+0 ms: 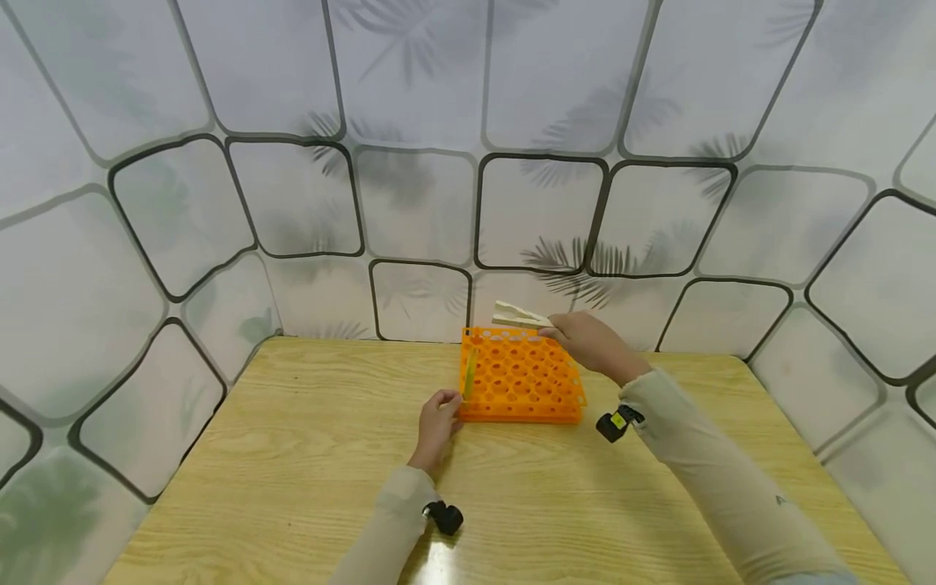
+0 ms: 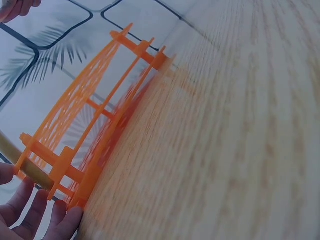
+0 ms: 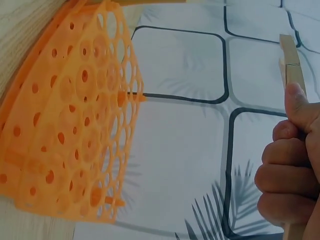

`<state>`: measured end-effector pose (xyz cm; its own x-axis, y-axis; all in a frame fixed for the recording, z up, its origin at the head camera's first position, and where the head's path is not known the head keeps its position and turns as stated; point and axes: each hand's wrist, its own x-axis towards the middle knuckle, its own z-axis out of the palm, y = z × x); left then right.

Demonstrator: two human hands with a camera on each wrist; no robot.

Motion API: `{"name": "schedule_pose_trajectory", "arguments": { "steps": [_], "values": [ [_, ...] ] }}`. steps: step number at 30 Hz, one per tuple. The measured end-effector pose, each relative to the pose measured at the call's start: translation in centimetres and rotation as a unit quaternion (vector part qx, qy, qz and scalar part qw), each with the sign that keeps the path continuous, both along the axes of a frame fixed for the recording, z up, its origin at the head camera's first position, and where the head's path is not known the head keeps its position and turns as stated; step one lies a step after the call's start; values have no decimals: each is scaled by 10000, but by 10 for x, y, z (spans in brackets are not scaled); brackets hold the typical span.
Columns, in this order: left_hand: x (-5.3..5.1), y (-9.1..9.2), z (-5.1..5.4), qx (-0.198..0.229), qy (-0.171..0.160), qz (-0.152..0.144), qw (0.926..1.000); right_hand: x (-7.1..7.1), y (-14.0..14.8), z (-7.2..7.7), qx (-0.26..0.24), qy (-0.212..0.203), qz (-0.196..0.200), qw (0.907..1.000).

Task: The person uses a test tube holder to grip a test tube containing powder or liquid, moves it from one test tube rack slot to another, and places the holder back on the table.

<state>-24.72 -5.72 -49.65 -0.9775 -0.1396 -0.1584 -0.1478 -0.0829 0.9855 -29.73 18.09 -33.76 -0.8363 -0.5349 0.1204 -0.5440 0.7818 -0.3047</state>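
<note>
An orange test tube rack with rows of round holes stands on the table. In its left-end row sits a test tube with yellowish contents; the left wrist view shows this tube leaning through the rack's near end. My left hand grips the rack's front left corner, fingertips against the end frame. Above the rack's back right part, my right hand holds a wooden test tube clamp, which points left. The right wrist view shows fingers curled round the clamp's handle and the thumb along it.
The wood-grain table runs beneath both forearms. Close behind the rack rises a pale curtain with dark rounded outlines and leaf shadows. Each wrist carries a small black camera.
</note>
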Motion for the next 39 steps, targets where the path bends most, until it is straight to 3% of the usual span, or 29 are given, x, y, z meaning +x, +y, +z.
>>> {"name": "schedule_pose_trajectory", "arguments": {
  "steps": [16,20,26,30,32,39],
  "values": [
    [-2,-1,-4,-3,-53,-16,10000,-1,-21,-12,-32,-648,349,9973],
    [2,-1,5,55,-66,-81,9999,0,-25,-13,-42,-653,438,9969],
    [15,0,30,-22,-57,-80,9999,-1,-29,-16,-97,-748,565,9956],
    [20,1,35,-10,-61,-69,10000,0,-30,-16,-65,-909,564,9942],
    [17,1,32,-25,-70,-68,9999,0,-30,-16,12,-1006,543,9934],
    [-3,-1,-1,3,-89,-31,10000,2,-31,-19,178,-1158,433,9922]
  ]
}}
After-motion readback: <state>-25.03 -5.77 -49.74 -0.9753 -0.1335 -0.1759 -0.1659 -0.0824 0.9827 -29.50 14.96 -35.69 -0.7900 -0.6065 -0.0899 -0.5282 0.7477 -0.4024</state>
